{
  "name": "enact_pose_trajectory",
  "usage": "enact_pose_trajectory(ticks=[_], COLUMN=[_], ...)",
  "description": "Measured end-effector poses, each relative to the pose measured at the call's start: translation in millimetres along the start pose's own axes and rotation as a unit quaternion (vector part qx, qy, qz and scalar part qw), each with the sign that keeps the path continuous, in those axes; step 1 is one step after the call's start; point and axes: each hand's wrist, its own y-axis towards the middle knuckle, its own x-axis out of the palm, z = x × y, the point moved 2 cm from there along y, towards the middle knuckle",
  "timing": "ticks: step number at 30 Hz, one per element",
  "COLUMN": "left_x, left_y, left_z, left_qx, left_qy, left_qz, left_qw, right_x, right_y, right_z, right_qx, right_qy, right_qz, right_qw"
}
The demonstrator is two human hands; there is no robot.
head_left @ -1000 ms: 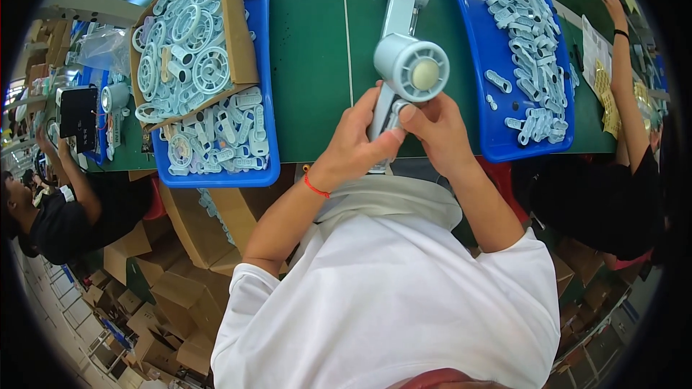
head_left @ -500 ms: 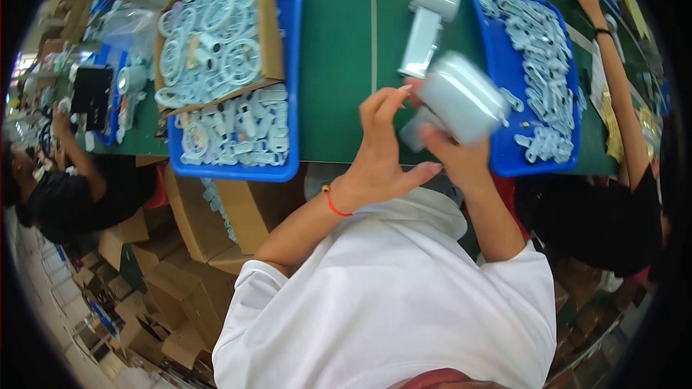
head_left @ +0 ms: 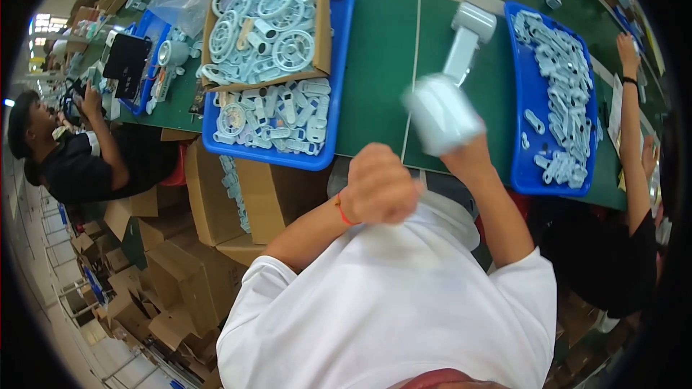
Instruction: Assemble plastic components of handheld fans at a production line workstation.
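One pale grey-white plastic fan head [head_left: 441,114], blurred with motion, sits in the right hand [head_left: 468,160], gripped from below and lifted clear of the green work table [head_left: 378,65], likely so it can be turned and looked over. Its long pale handle piece [head_left: 465,39] shows just beyond that hand; whether it joins the head I cannot tell. The left hand [head_left: 376,186] is curled into a loose fist close to the chest, apart from the right, and I cannot tell whether it holds anything. Beyond the right hand lies a blue plastic tray of small pale clips [head_left: 520,151], within easy reach. Beyond the left hand stands another blue plastic tray of flat pale parts [head_left: 339,79], with a brown cardboard box of round pale fan grilles [head_left: 317,36] stacked across its far half. Two co-workers sit on either side, a sleeve in black [head_left: 76,166] to the left and a bare forearm [head_left: 631,122] to the right.
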Motion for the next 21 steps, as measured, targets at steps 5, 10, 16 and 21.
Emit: enact_pose_trajectory(ticks=[5, 10, 16, 21], left_x=[13.7, 16.9, 25.1, 25.5], left_y=[33.1, 23.3, 16.7, 15.7], left_z=[-0.4, -12.2, -16.3, -14.7], left_qx=[-0.044, -0.114, -0.071, -0.089], left_qy=[0.232, 0.293, 0.317, 0.303], left_qz=[-0.203, -0.356, -0.323, -0.313], left_qw=[0.95, 0.88, 0.889, 0.896], right_x=[-0.9, -19.8, -12.6, -13.3], right_y=[10.1, -17.4, -30.8, -36.4], right_z=[-22.7, -5.9, -6.8, -4.2], right_qx=[-0.092, -0.048, -0.1, -0.096], right_qy=[-0.278, -0.231, -0.268, -0.235], right_qz=[-0.178, -0.16, -0.077, -0.042], right_qw=[0.94, 0.959, 0.955, 0.966])
